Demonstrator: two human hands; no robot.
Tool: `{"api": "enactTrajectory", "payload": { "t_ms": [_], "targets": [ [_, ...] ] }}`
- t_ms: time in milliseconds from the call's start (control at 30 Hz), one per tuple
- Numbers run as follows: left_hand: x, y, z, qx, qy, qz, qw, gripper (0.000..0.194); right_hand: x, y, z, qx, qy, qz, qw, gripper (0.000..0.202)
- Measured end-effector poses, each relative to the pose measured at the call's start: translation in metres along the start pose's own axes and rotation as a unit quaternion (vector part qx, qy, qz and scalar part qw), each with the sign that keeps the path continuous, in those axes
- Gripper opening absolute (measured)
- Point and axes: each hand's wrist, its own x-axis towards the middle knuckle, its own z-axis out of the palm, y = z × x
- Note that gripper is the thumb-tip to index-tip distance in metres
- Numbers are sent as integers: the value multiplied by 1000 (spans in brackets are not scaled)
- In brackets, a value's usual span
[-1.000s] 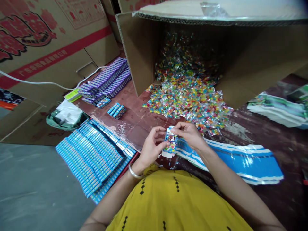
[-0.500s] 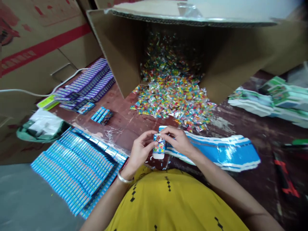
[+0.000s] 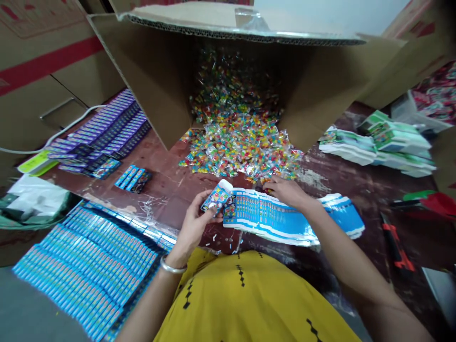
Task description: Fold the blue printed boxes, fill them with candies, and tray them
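My left hand [image 3: 200,216] holds a small printed carton [image 3: 218,195], tilted, with a white flap at its upper end. Over at the near edge of a heap of small clear packets with colourful sweets [image 3: 245,142], my right hand [image 3: 285,191] has its fingers curled together; what lies between them is too small to make out. The heap spills from a large cardboard box [image 3: 156,90] lying open towards me. Between and below my hands stretches a fanned row of flat blue cartons [image 3: 278,218], its left end beside the held carton.
Rows of blue boxes [image 3: 85,266] fill the lower left. Purple boxes [image 3: 107,128] and a few blue boxes [image 3: 131,178] stand behind them. Green-white cartons [image 3: 399,142] lie at right, near a red-black cutter [image 3: 397,242]. White scraps lie near my body.
My right hand has left the carton and moved right and forward to the heap's edge. The carton, still in my left hand, has tilted and turned, its white flap now up. The view has shifted right.
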Motion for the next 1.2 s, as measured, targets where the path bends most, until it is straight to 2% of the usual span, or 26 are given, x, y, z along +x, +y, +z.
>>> {"api": "enactTrajectory", "payload": {
  "t_ms": [100,167,233,267,333,400,433,500,567,633,733,833,967,1100,1200],
  "targets": [
    [1,-1,0,40,-18,16,999,40,6,9,1,13,46,20,999,13],
    [1,-3,1,79,-26,49,995,32,9,15,-1,71,114,39,990,11],
    [1,-7,3,100,-39,75,991,32,13,14,-5,178,208,61,960,14],
    [1,-8,5,104,-47,81,990,34,16,10,-9,246,258,76,931,16],
    [0,-10,11,114,-64,83,988,36,22,-9,-17,397,338,107,846,19],
    [-1,-11,17,136,-67,81,985,33,28,-39,-26,540,365,117,749,19],
    [-1,-11,20,152,-61,84,983,31,30,-56,-30,590,362,113,713,18],
    [-2,-11,25,195,-37,99,975,28,33,-88,-36,646,350,89,672,17],
    [-2,-11,29,237,-13,117,964,26,35,-114,-38,678,326,76,655,16],
    [-3,-11,31,261,2,129,957,26,35,-130,-36,683,314,70,656,16],
    [-4,-12,32,264,22,141,954,25,35,-140,-30,639,331,75,690,14],
    [-4,-13,32,254,37,145,956,26,33,-141,-27,570,352,80,738,12],
    [-3,-15,32,241,47,147,958,30,27,-138,-34,498,342,61,795,15],
    [-3,-14,31,216,50,162,962,36,20,-133,-43,413,380,28,828,11],
    [-4,-12,30,199,51,165,965,36,18,-133,-43,383,360,-13,850,13]
  ]
}}
